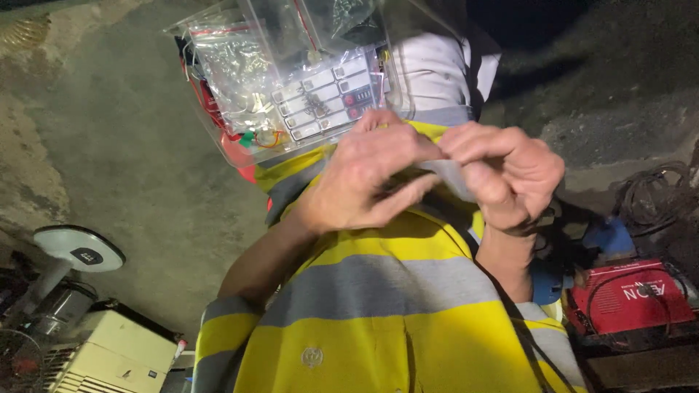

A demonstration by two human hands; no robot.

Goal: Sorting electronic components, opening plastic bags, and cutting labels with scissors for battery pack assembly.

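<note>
Both hands up at chest, pinching the grey collar (pixel 448 175) of the yellow-and-grey striped polo shirt (pixel 378 291). Left hand (pixel 364 171) closed, fingers curled, thumb pressing the collar fold; right hand (pixel 502 175) closed, gripping its other side, so the fabric stays taut. Clear plastic bag of small electronic parts (pixel 291 73) rests in the lap, over the concrete floor (pixel 131 145).

A single head-worn camera looks steeply down the wearer's own front, so close that the yellow and grey striped shirt (pixel 378 306) fills the lower middle of the frame. The concrete floor (pixel 131 145) lies beyond on the left, a red machine (pixel 632 295) at the right edge. No second view exists.
</note>
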